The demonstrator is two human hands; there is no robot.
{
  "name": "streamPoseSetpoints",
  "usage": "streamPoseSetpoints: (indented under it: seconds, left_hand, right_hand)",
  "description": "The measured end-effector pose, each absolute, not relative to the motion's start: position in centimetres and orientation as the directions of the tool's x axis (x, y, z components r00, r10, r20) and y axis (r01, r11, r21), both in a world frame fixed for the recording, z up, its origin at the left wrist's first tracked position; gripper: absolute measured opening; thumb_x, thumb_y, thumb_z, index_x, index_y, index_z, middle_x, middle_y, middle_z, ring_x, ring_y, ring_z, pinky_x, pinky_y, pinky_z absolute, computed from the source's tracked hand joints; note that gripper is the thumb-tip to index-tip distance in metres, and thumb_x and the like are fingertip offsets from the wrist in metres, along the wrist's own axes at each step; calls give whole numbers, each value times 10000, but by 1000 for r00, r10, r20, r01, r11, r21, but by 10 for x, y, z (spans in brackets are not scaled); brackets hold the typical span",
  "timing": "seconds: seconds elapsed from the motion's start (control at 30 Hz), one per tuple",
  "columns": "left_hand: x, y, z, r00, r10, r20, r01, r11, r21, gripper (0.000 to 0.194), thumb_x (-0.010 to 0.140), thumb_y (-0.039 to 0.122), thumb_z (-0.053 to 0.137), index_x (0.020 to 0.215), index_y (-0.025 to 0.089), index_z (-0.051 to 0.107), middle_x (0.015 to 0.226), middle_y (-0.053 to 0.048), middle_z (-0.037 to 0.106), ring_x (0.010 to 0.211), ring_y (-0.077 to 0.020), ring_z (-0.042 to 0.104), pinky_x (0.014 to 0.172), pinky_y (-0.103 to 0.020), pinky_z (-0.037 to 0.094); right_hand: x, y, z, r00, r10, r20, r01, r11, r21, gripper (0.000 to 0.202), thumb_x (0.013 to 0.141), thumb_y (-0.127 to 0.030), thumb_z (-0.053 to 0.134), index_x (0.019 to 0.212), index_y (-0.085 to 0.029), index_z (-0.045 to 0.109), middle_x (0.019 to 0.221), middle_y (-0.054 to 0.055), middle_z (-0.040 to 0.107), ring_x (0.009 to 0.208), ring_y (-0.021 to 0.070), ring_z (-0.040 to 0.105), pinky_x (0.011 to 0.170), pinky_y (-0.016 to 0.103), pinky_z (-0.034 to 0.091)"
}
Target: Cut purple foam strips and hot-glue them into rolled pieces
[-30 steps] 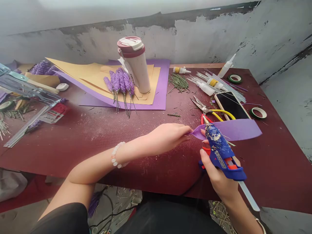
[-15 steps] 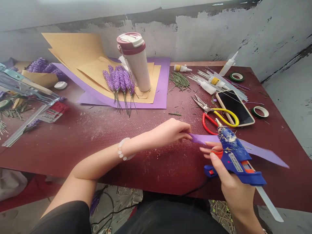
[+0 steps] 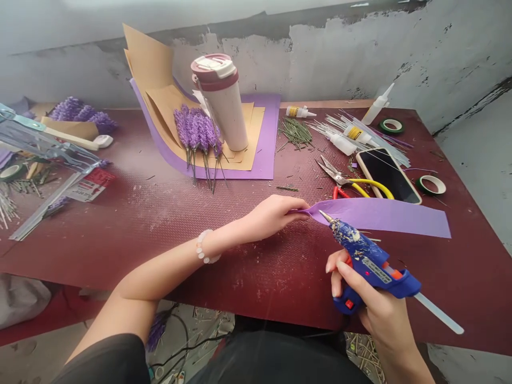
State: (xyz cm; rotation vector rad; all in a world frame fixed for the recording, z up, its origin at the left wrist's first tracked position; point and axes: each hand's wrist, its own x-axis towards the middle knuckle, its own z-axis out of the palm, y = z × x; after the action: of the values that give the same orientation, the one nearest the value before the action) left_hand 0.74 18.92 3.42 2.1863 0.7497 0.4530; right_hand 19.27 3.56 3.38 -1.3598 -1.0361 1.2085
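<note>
My left hand (image 3: 282, 215) pinches the gathered end of a purple paper strip (image 3: 384, 216). The strip stretches to the right over the table, its far end flat and wide. Wrapped in my right hand (image 3: 376, 304) is a blue glue gun (image 3: 360, 245), fingers by its orange trigger. A white glue stick (image 3: 440, 313) pokes out of its rear. The metal nozzle points at the strip close to my left fingertips; I cannot tell if it touches. Behind the strip lie pliers-like scissors (image 3: 340, 178) with red and yellow handles, partly covered by the paper.
A tumbler (image 3: 224, 106) stands on brown and purple paper sheets (image 3: 264, 154), beside purple flower stems (image 3: 198, 130). At the right are a phone (image 3: 388, 173), tape rolls (image 3: 432, 185), glue bottles (image 3: 376, 106) and cut green stems (image 3: 296, 132). A clear bag (image 3: 52, 144) lies left.
My right hand has brought the glue gun left, its nozzle now near my left fingers. The purple strip has swung up and turned flatter. The paper sheets at the back have curled inward.
</note>
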Motion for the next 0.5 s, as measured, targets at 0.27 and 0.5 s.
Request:
streamPoseSetpoints:
  seconds: [0.27,0.5]
  left_hand:
    - [8,188,32,779,621,81,356,-545,759,166,987,151,595,1079,126,730,1003,-73,797,871,-151,724,798,-238,518]
    - [6,188,33,789,611,62,305,-477,824,147,974,135,610,1062,141,728,1028,-51,800,911,-139,729,842,-231,525]
  right_hand:
    - [196,41,25,0,979,-203,-95,-202,-975,252,936,-412,692,783,-217,733,557,-11,657,502,107,582,521,206,465]
    - [189,47,29,28,969,-247,-249,-232,-940,277,854,-431,757,690,-209,727,518,-8,634,443,86,523,474,194,420]
